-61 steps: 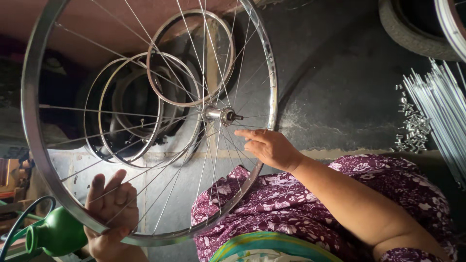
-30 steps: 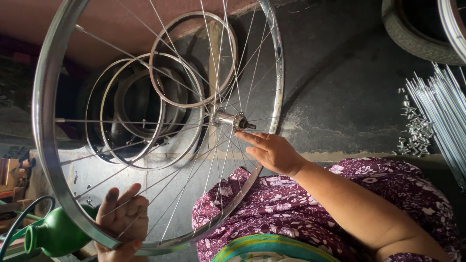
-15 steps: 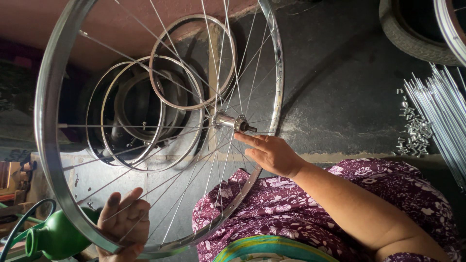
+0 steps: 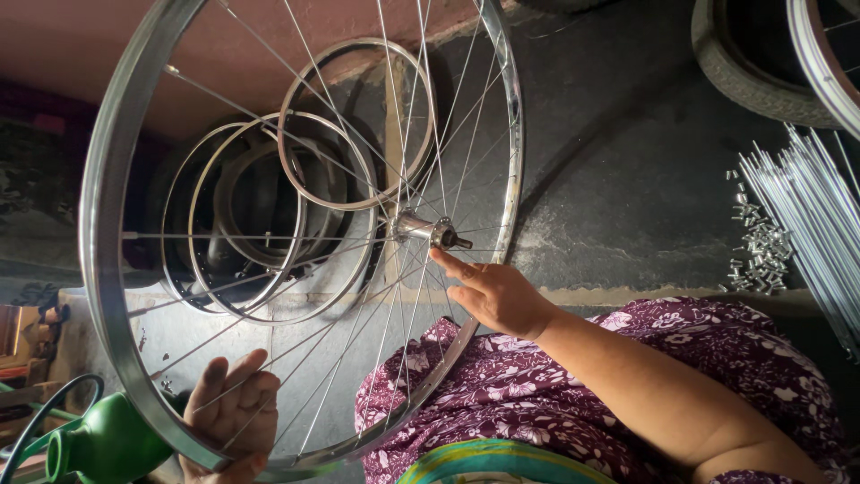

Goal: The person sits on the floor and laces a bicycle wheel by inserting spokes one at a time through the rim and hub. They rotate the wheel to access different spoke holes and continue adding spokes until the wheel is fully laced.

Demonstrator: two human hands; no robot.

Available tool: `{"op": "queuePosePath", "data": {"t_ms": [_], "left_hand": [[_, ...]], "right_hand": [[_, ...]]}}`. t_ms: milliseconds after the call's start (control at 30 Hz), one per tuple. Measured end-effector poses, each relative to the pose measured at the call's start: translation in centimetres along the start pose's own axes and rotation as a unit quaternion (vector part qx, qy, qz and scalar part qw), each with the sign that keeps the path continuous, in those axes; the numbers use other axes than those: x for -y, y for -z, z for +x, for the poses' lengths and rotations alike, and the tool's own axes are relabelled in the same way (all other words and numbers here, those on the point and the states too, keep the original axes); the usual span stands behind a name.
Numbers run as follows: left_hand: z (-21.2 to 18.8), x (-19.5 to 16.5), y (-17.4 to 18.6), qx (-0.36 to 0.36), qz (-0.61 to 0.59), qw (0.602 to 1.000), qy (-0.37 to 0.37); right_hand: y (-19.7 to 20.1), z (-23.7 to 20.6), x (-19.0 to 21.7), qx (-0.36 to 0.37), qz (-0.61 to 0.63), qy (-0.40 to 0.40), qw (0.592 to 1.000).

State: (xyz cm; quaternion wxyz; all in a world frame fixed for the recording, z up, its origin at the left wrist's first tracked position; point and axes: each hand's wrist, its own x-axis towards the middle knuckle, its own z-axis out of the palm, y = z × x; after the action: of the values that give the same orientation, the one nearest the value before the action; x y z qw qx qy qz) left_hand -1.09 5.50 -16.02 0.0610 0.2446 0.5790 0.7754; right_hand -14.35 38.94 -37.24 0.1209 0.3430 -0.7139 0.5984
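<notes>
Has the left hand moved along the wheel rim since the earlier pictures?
Yes. The left hand has slid rightward along the bottom of the wheel rim, farther from the green can it was beside.

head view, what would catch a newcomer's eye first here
A large shiny spoked metal wheel rim fills the left and centre, its hub in the middle. The left hand grips the rim at the bottom, and the right hand reaches into the spokes just below the hub. A bundle of loose silver spokes lies at the right.
</notes>
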Motion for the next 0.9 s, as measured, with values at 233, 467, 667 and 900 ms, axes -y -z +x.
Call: {"op": "queuePosePath", "data": {"t_ms": [233, 467, 667, 900], "left_hand": [[0.0, 0.1, -0.2, -0.012, -0.002, 1.0, 0.0], [0.1, 0.1, -0.4, -0.009, 0.005, 1.0, -0.004], [-0.1, -0.7, -1.8, -0.03, -0.002, 1.0, 0.0], [-0.5, -4.0, -5.1, -0.076, 0.065, 0.995, 0.008]], "right_hand": [[0.1, 0.0, 0.1, -0.004, 0.012, -0.006, 1.0], [0.6, 0.2, 0.2, 0.003, 0.015, -0.02, 1.0], [0.3, 0.0, 2.2, 0.014, 0.001, -0.066, 0.998], [-2.4, 0.5, 8.7, -0.088, -0.093, 0.067, 0.989]]}}
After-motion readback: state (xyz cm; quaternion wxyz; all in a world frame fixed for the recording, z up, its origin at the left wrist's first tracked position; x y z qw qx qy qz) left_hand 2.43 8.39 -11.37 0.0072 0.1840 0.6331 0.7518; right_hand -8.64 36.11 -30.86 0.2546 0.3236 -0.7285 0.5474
